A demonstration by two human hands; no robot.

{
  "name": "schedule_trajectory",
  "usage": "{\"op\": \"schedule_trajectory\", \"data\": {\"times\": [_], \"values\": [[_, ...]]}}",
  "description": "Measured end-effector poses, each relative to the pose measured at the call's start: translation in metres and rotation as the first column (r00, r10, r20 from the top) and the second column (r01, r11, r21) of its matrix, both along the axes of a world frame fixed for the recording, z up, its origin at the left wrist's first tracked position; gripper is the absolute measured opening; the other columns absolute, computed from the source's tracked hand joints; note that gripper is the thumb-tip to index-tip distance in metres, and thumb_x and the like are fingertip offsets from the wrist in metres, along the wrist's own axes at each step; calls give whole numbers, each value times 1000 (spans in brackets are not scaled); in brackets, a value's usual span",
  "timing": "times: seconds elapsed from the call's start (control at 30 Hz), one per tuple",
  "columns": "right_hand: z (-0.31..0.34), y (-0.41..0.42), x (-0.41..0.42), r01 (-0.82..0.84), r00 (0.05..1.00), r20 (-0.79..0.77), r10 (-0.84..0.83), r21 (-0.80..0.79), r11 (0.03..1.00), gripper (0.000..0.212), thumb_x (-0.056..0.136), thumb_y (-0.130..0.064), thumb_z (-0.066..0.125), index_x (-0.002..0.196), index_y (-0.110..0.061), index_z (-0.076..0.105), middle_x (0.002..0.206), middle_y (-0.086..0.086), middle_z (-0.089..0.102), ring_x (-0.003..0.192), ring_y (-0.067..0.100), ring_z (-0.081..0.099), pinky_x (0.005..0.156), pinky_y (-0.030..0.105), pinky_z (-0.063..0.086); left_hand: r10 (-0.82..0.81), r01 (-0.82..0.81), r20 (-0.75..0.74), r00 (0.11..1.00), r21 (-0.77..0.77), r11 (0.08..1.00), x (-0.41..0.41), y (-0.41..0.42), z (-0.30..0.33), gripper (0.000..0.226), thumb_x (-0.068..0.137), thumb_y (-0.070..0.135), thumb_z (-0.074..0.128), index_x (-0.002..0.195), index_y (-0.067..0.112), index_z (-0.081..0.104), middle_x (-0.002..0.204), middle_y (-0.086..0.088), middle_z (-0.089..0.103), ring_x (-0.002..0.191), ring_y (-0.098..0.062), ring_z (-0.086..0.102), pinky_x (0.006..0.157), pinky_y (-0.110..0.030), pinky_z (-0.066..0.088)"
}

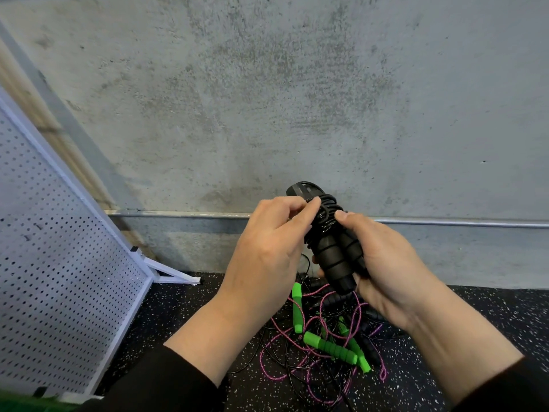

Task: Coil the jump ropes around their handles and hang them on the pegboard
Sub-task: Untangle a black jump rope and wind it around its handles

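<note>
Between both hands, left fingers (309,205) pinch black cord on the coil; the right hand (383,263) clasps the paired black handles (338,260), likely steadying them. Remaining ropes (323,340) lie near; pegboard (59,278) stands left.

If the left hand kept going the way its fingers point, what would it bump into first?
The left hand points up and right, and its fingers already pinch the cord wound on the black jump rope. Beyond that comes the concrete wall, though depth is hard to judge.
</note>
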State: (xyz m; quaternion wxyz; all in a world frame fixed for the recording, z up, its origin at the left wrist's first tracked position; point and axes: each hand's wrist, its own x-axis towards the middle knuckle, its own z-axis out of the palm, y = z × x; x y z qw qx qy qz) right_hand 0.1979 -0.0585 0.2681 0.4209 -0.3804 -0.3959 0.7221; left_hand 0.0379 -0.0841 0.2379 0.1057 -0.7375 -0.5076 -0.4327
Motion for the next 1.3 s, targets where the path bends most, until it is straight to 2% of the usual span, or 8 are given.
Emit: {"op": "schedule_trajectory", "data": {"times": [0.2, 0.43, 0.57, 0.63, 0.87, 1.1, 1.2, 1.3], "values": [[-3, 0, 5, 25, 1000, -2, -25, -30, 999, 18, 99, -20, 55, 108, -11, 67, 89, 12, 72, 82, 27, 67, 67, 41, 60, -28, 27, -51, 998, -29, 999, 3, 1, 0, 39, 96, -4, 55, 133, 1, 64, 116, -12, 62, 102, -27, 54, 88, -39, 50], [-1, 1, 7, -18, 1000, -16, 18, -23, 1000, 26, 98, -13, 48, 114, -7, 68, 95, 14, 74, 85, 29, 66, 76, 46, 59, -31, 30, -57, 998, -14, 999, 2, 1, 1, 38, 96, -4, 57, 132, 2, 66, 118, -9, 63, 104, -25, 54, 90, -39, 48], [2, 0, 7, -58, 998, -34, 58, -5, 998, 31, 98, -10, 46, 95, -15, 76, 91, 14, 73, 83, 27, 66, 83, 54, 58, -42, 42, -55, 998, -11, 999, 2, -1, 4, 37, 97, -3, 56, 132, 2, 66, 118, -8, 62, 104, -24, 53, 92, -34, 45], [3, -2, 7, -74, 996, -48, 74, 0, 997, 39, 98, -9, 45, 81, -20, 79, 86, 13, 72, 76, 24, 65, 76, 48, 59, -43, 43, -49, 998, -1, 999, 2, -1, 5, 36, 97, -4, 56, 131, 2, 66, 117, -8, 63, 104, -24, 53, 93, -33, 44], [10, -5, 4, -110, 993, -38, 111, 9, 994, 38, 96, -10, 49, 75, -22, 78, 79, 10, 69, 69, 22, 61, 60, 37, 59, -45, 46, -14, 999, 72, 996, 4, -6, 8, 37, 96, -8, 56, 131, -1, 65, 117, -12, 65, 106, -29, 57, 92, -45, 48], [10, -6, 8, -124, 992, -26, 125, 43, 991, 26, 97, -14, 56, 90, -20, 80, 85, 8, 72, 72, 13, 64, 65, 37, 59, -108, 113, -75, 991, 66, 991, 4, -5, 10, 35, 108, 12, 42, 127, 3, 70, 118, -5, 65, 105, -26, 55, 86, -50, 48], [9, -4, 12, -123, 992, -6, 123, 28, 992, 22, 98, -9, 54, 100, -13, 75, 88, 10, 72, 73, 14, 65, 65, 39, 61, -106, 110, -133, 985, 20, 994, 2, -1, 8, 31, 100, 4, 53, 125, 6, 71, 117, -4, 65, 102, -26, 55, 82, -51, 47], [6, -3, 16, -96, 995, 3, 97, -26, 995, 22, 98, -6, 48, 105, -6, 69, 84, 16, 68, 71, 25, 62, 57, 37, 61, -117, 115, -166, 979, -22, 993, 1, 2, 7, 34, 95, 1, 56, 125, 8, 71, 116, -5, 65, 100, -27, 56, 79, -52, 47]]}}
